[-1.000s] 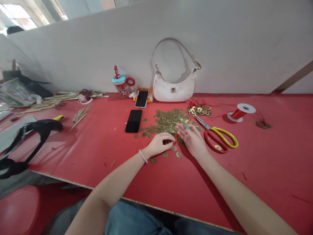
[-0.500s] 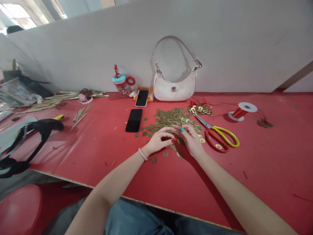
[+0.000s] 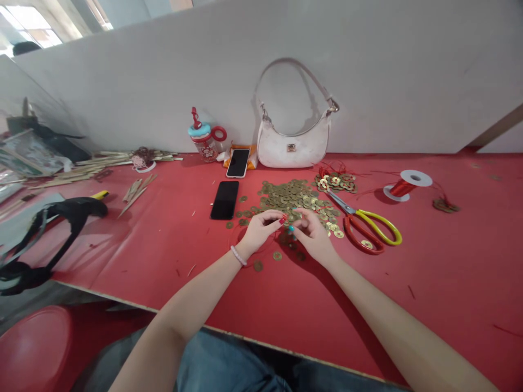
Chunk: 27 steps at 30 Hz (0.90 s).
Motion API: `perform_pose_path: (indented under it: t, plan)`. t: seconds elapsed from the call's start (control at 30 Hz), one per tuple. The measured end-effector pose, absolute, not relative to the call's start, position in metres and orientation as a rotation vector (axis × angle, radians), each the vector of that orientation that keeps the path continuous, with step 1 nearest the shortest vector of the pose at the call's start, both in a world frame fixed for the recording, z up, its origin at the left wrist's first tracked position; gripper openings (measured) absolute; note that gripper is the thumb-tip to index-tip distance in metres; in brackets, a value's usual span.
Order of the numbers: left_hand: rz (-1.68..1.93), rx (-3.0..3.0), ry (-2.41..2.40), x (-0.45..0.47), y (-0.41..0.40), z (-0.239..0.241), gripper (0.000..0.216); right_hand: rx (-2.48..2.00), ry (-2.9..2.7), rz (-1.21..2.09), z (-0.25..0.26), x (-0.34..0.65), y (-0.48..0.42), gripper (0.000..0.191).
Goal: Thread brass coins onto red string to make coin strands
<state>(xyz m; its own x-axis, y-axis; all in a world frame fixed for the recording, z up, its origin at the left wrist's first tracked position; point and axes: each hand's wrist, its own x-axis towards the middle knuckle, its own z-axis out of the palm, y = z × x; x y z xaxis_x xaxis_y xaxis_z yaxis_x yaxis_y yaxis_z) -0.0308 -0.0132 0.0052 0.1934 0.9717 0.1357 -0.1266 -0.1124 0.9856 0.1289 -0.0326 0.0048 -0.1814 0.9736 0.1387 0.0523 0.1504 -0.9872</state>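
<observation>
My left hand (image 3: 258,231) is closed in a pinch, thumb against forefinger, at the near side of a pile of brass-coloured coins (image 3: 286,193). Red string (image 3: 233,235) loops on the table beside it and seems to run into the pinch; the fingers hide most of it. Close by on the right, my right hand (image 3: 314,238) is curved, its thumb and forefinger apart, with nothing clearly held between them. A few loose coins (image 3: 277,256) lie below the hands. Scissors with red and yellow handles (image 3: 378,226) rest right of my right hand, blades toward the pile.
A spool of red string (image 3: 402,188) stands at the right, near strung coins (image 3: 445,205). More strung coins (image 3: 343,183) lie behind the scissors. Left of the pile are two phones (image 3: 224,200). A white handbag (image 3: 293,147) and a lidded cup (image 3: 205,142) stand against the partition.
My right hand has shifted slightly left and its thumb and forefinger have parted. My left thumb and forefinger have come together, with the hand a little higher.
</observation>
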Motion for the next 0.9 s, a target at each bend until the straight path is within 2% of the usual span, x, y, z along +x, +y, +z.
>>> perform_pose_path:
  t: [0.2,0.9]
  plan:
    - [1.219,1.278,0.939,-0.031,-0.0114,0.0047,0.017,-1.11,-1.594,1.016,0.0037,0.1307,-0.0336,0.037]
    - [1.28,1.214,0.965,-0.0316,-0.0097,0.0038,0.015,-1.199,-1.918,0.828,0.0055,0.1317,-0.038,0.057]
